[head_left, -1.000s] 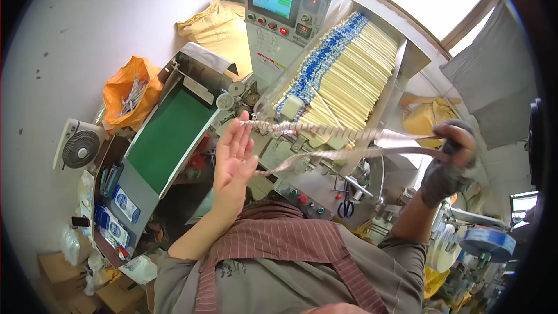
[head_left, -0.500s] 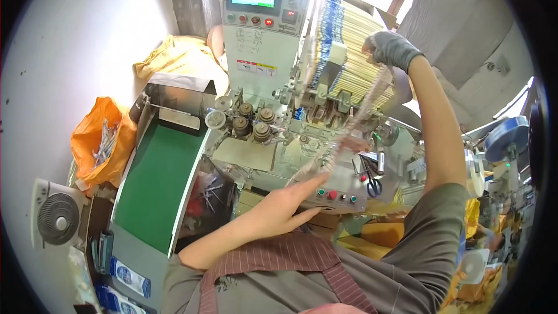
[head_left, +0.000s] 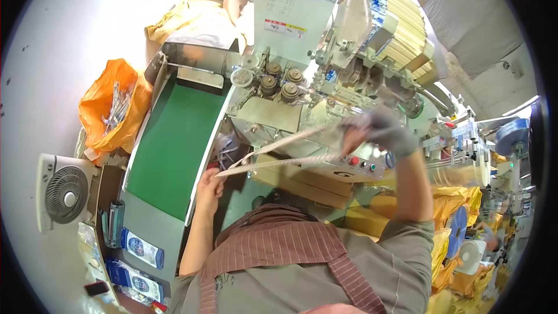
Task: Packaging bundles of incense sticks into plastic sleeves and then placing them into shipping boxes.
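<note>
My left hand (head_left: 210, 189) is closed in a pinch on one end of a long pale woven strap (head_left: 279, 163), beside the green belt's right edge. Two strands of the strap spread from there toward my right hand (head_left: 383, 132). That hand wears a grey fingerless glove and is blurred by motion, in front of the machine above its push buttons (head_left: 356, 163). The strands' far ends run into its fingers, beside a reddish-brown patch that I cannot make out. The strap hangs in the air in front of the machine's metal plate (head_left: 269, 114).
Left of the machine slopes a green conveyor belt (head_left: 178, 146). Beside it are an orange bag (head_left: 95, 117) of slim wrapped pieces and a white fan (head_left: 65, 193). A stack of pale strips (head_left: 405, 22) fills the feeder. Cardboard (head_left: 308, 181) lies below; yellow bags (head_left: 450, 203) lie right.
My right hand has come down from the stack to the machine's front. My left hand has moved from the buttons toward the belt, and the strap now stretches sideways. The view has shifted.
</note>
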The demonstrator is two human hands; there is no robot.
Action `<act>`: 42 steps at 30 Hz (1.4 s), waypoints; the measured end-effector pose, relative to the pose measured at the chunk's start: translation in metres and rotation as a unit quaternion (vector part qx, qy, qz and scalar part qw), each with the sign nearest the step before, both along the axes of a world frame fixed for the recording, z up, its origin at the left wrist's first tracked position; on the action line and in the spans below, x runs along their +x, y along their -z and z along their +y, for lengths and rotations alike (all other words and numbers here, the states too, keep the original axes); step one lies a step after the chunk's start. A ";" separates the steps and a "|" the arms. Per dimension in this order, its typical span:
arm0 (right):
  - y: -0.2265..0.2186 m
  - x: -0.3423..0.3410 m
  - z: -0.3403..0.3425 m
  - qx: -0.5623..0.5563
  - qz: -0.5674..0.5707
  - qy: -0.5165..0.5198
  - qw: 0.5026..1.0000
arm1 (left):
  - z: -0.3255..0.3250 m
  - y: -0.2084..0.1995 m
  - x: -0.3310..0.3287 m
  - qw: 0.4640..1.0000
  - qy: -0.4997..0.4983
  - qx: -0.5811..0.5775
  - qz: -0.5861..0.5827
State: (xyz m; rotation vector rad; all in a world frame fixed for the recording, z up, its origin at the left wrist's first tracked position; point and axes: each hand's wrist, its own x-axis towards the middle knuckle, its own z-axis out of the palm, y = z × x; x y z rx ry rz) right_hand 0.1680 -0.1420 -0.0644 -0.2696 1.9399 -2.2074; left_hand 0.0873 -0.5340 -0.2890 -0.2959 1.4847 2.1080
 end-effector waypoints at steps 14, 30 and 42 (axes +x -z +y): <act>0.367 -0.100 -0.042 0.225 -0.192 0.100 0.950 | -0.061 0.144 0.056 0.930 -0.152 -0.269 -0.199; 0.528 -0.124 -0.046 0.286 -0.252 0.427 0.820 | -0.078 0.165 -0.023 0.944 -0.003 -0.257 -0.205; 0.434 -0.112 -0.096 0.579 -0.118 0.341 0.731 | -0.120 0.182 -0.185 0.931 0.064 -0.357 -0.024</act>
